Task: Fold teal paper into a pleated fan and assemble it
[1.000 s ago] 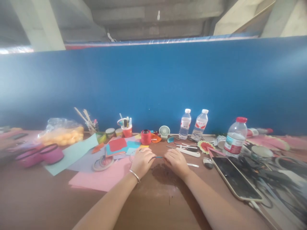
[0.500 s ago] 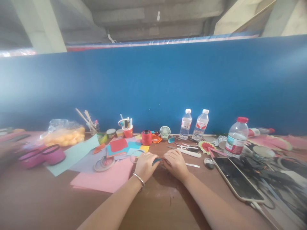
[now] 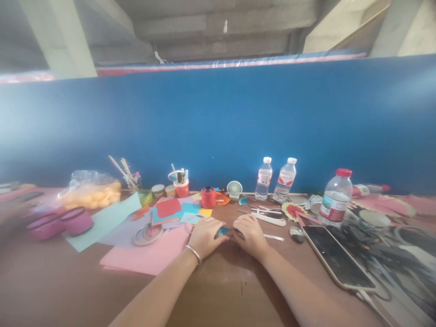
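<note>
My left hand (image 3: pixel 205 237), with a silver bangle at the wrist, is closed on a small piece of blue paper (image 3: pixel 223 231). Its thumb points toward the other hand, and the paper shows between thumb and fingers. My right hand (image 3: pixel 251 237) is closed close beside it, fingers curled; whatever lies inside it is hidden. Both hands are over the brown table (image 3: pixel 231 290). Just beyond them are a white-handled tool (image 3: pixel 271 220) and white strips (image 3: pixel 273 237). Coloured paper sheets (image 3: pixel 146 255) lie by my left hand, with rolls of tape (image 3: pixel 147 234) on top.
At the back stand a red spool (image 3: pixel 208 197), a small fan (image 3: pixel 235 189), two water bottles (image 3: pixel 263 179) and a cup of tools (image 3: pixel 181 186). A phone (image 3: pixel 337 256) on a cable, a larger bottle (image 3: pixel 336 197) and clutter fill the right. Purple cuffs (image 3: pixel 76 221) lie left.
My left hand has shifted slightly left, and more of the blue paper shows at its thumb. My right hand has barely moved. The view has tipped up a little.
</note>
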Demonstrator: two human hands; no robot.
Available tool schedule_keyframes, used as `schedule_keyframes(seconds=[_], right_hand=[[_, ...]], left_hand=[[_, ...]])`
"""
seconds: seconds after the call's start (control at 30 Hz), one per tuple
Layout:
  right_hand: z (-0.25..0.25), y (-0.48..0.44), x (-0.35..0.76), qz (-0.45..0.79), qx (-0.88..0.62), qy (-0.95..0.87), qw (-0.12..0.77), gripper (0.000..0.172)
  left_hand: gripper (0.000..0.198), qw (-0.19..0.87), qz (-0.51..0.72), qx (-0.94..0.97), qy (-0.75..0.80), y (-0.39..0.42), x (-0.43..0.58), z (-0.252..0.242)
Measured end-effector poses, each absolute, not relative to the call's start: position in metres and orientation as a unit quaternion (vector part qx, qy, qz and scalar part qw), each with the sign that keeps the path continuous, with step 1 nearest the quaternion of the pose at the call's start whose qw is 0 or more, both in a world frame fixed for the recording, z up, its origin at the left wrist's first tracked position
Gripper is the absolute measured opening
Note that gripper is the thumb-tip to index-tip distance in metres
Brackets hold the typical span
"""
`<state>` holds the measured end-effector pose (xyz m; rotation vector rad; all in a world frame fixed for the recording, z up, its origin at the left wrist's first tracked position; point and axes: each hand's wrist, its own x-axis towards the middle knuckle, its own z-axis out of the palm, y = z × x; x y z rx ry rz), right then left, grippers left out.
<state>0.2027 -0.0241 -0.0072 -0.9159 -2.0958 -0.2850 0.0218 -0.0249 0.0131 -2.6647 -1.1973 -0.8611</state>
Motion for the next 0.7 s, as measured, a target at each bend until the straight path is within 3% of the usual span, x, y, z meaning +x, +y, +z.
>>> schedule_keyframes(seconds=[0.1, 0.43, 0.7], right_hand=[[-0.008, -0.022, 0.202, -0.117, -0.364, -0.831, 0.405, 0.011], [-0.010, -0.019, 0.206, -0.073, -0.360, -0.830, 0.419, 0.010], [-0.012, -0.016, 0.212, -0.053, -0.385, -0.822, 0.417, 0.010]], left_hand=[[0.021, 0.053, -0.276, -0.875, -0.393, -0.023, 0.021, 0.012], [0.020, 0.098, -0.249, -0.890, -0.370, -0.018, 0.013, 0.014], [0.022, 0.056, -0.248, -0.883, -0.395, -0.016, 0.007, 0.017]])
